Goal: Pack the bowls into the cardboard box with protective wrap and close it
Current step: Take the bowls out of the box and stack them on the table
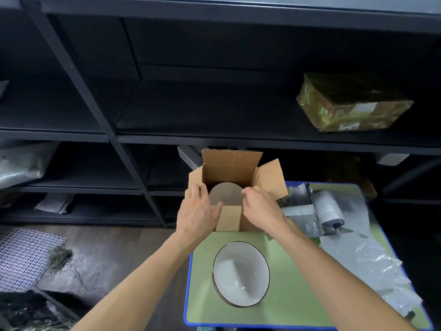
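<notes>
White wire mesh (28, 256) lies on the dark floor at the far left, with a tuft of dry fibres at its near corner. Behind it stand black metal shelves (112, 137), holding grey bagged parcels (21, 163) on the lower left levels. At the middle, the left hand (199, 211) holds the near left corner of the cardboard box (230, 173): its fingers reach over the left wall's rim and its thumb lies against the near flap. The box stands upright at the far edge of the green mat (291, 302), with all its flaps open. A round cardboard disc (225, 194) lies inside it. The right hand (261, 207) is at the box's right rim with its fingers curled tight beside the disc's edge; whether they pinch the disc or the wall I cannot tell. The bowls (241, 274), white with a thin dark rim, sit stacked on the mat just in front of the box, between the two forearms and outside it. Further right on the mat lie a roll of bubble wrap (329, 211) and loose clear plastic sheet (367, 266). Above them, on a shelf, rests a box wrapped in yellowish tape (353, 103).
</notes>
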Motion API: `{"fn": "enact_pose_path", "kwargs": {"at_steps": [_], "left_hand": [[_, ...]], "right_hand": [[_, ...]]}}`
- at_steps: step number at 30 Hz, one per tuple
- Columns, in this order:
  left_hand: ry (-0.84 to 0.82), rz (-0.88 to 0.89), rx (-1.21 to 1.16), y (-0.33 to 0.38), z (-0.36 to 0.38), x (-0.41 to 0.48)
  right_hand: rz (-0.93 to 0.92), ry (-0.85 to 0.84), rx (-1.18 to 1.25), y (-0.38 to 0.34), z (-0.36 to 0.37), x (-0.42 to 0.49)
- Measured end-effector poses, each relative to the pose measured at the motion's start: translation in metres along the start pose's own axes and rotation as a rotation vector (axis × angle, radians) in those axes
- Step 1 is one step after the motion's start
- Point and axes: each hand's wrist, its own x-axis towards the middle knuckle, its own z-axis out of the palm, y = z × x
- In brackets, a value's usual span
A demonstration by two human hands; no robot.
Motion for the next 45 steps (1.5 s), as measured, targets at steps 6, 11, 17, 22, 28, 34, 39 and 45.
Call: {"fn": "enact_pose_path", "kwargs": {"at_steps": [6, 11, 17, 22, 28, 34, 39, 45], "left_hand": [[-0.027, -0.039, -0.03, 0.002, 0.007, -0.001], [-0.014, -0.003, 0.099, -0.001, 0.008, 0.0], [-0.025, 0.023, 0.189, -0.005, 0.016, 0.004], [-0.022, -0.013, 0.106, -0.002, 0.016, 0.005], [-0.02, -0.022, 0.045, -0.002, 0.011, 0.001], [-0.02, -0.002, 0.045, -0.005, 0.014, 0.001], [-0.014, 0.015, 0.032, -0.007, 0.013, 0.002], [0.059, -0.092, -0.15, -0.006, 0.002, 0.005]], "right_hand": [[0.114, -0.276, -0.093, -0.012, 0.003, 0.03], [0.179, -0.387, -0.156, -0.018, 0.007, 0.057], [0.205, -0.401, -0.244, -0.018, 0.028, 0.079], [0.276, -0.38, -0.261, -0.016, 0.035, 0.086], [0.278, -0.356, -0.18, -0.019, 0.035, 0.089], [0.17, -0.214, -0.223, -0.022, 0.021, 0.079], [0.141, -0.063, -0.177, -0.026, -0.008, 0.061], [0.107, 0.064, -0.091, -0.027, -0.045, 0.038]]}}
